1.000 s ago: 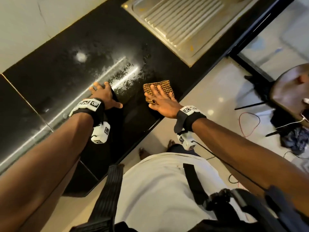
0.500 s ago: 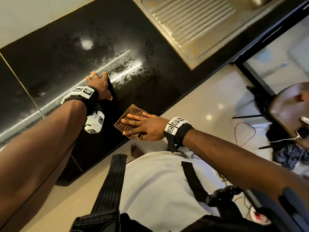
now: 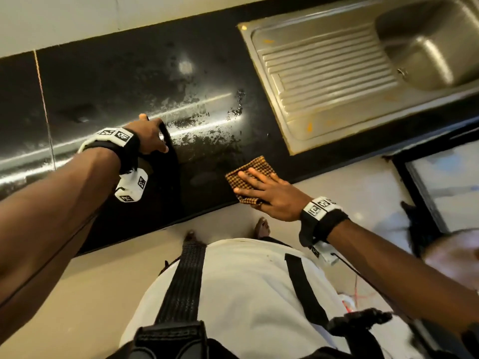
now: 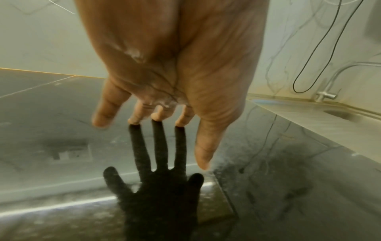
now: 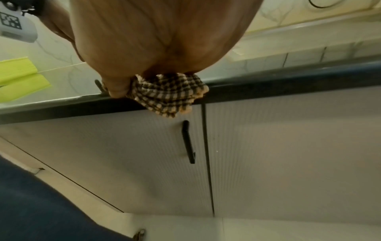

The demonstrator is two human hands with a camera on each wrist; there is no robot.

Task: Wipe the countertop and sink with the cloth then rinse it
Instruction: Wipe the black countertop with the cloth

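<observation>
A folded brown checked cloth point(image 3: 248, 174) lies on the black countertop point(image 3: 108, 81) at its front edge. My right hand point(image 3: 261, 187) presses flat on it with straight fingers. In the right wrist view a corner of the cloth point(image 5: 171, 96) hangs over the counter's front edge. My left hand point(image 3: 149, 134) rests on the wet, streaked part of the counter. The left wrist view shows that left hand point(image 4: 156, 117) with its fingers spread and straight, fingertips touching the glossy surface. The steel sink point(image 3: 427, 40) with its ribbed drainboard point(image 3: 329, 73) lies to the right.
A tap point(image 4: 327, 95) stands at the sink's back, with a thin black cable point(image 4: 305, 70) hanging on the wall. Below the counter are white cupboard doors with a black handle point(image 5: 188, 141). A bright green thing point(image 5: 18, 76) shows at the left.
My right hand has slid the cloth from the middle of the counter back to the front edge, then to the right along it. The left hand has stayed on the counter.
</observation>
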